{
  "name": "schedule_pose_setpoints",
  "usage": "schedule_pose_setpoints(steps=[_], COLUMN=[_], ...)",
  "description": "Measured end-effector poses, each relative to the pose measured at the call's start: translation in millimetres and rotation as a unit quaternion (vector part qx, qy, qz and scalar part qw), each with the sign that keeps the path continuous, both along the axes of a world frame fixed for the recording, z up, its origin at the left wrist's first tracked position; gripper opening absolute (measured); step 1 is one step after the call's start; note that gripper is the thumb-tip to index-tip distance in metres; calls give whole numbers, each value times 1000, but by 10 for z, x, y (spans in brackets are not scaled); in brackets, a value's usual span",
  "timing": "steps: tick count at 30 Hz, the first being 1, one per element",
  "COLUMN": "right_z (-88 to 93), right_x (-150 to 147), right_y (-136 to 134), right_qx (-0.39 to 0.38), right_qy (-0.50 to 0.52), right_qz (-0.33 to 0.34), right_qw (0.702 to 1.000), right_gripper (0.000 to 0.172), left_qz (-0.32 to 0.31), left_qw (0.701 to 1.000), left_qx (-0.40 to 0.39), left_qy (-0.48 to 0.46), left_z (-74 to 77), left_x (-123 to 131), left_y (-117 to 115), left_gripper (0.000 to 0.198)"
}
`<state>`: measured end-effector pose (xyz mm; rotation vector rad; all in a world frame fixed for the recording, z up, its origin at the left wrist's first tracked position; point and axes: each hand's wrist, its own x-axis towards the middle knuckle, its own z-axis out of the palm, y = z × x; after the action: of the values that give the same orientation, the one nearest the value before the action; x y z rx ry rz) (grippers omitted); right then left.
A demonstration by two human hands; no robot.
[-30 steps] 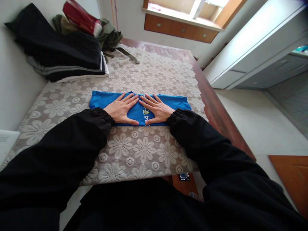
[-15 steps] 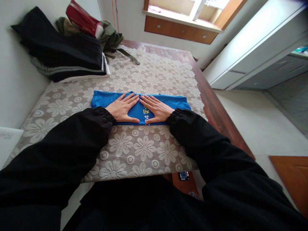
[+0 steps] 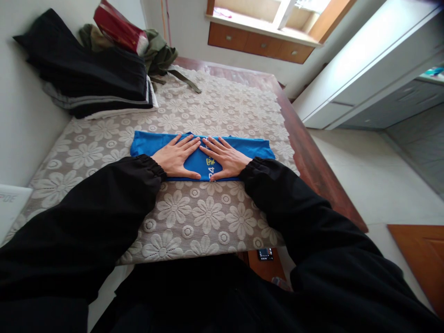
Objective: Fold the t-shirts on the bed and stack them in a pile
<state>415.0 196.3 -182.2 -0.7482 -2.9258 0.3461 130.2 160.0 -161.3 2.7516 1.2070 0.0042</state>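
Observation:
A blue garment point(image 3: 194, 162), folded into a long flat strip, lies across the lace tablecloth point(image 3: 208, 215) in front of me. Yellow and white printing shows at its middle. My left hand point(image 3: 176, 158) rests flat on its left-centre part, fingers spread and pointing away to the right. Flat on the right-centre part is my right hand point(image 3: 226, 159), its fingers also spread. The fingertips of both hands come close together near the far edge, and the thumbs lie along the near edge. What kind of garment it is I cannot tell.
A stack of folded dark clothes point(image 3: 100, 78) stands at the back left against the wall. Behind it are a red bag point(image 3: 118, 27) and an olive-green cloth item point(image 3: 157, 51). The wooden table edge point(image 3: 312, 152) runs along the right. A phone point(image 3: 265, 254) lies below the near edge.

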Motion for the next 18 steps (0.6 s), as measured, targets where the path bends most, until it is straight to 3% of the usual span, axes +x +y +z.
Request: schedule_pose_setpoints(steps=[18], right_z=[-1], right_x=[-3], right_y=[-10], right_qx=[-2], right_qy=[-3], right_qz=[-6], right_qw=[1000], right_gripper=[125], left_qz=[-4], left_qw=[1000], left_qx=[-10], left_qy=[-15], left_z=[6], left_x=[16], left_y=[-2], left_gripper=[137])
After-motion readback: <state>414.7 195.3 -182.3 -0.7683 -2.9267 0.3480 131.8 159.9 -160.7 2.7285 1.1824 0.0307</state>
